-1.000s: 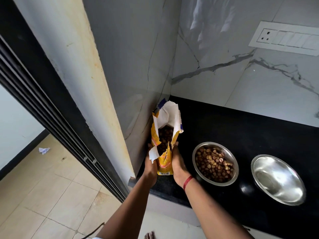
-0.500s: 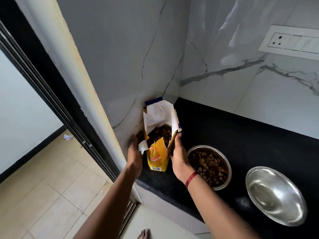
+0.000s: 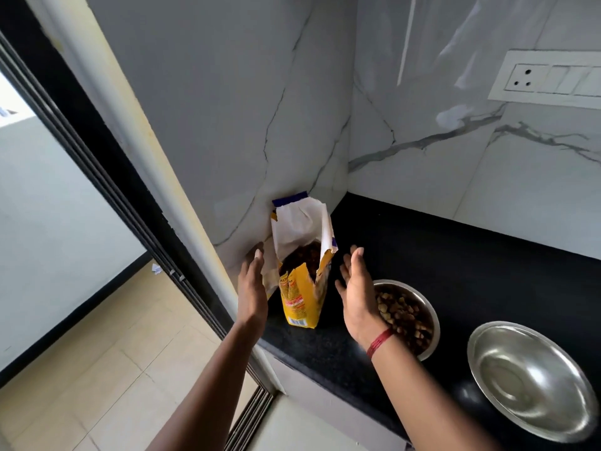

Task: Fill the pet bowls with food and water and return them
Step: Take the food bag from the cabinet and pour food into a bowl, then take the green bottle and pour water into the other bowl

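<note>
An open yellow bag of pet food stands upright in the corner of the black countertop, with brown kibble showing inside. My left hand is open just left of the bag and my right hand is open just right of it; neither grips it. A steel bowl holding kibble sits right of the bag, partly behind my right wrist. A second steel bowl, with nothing in it, rests at the far right near the counter's front edge.
Marble walls close off the counter's back and left side. A white switch panel is set in the back wall. To the left, a black sliding door frame opens onto a tiled floor.
Both hands held the bag's sides and set it down by the wall; now they have let go and spread apart. The view has shifted slightly.
</note>
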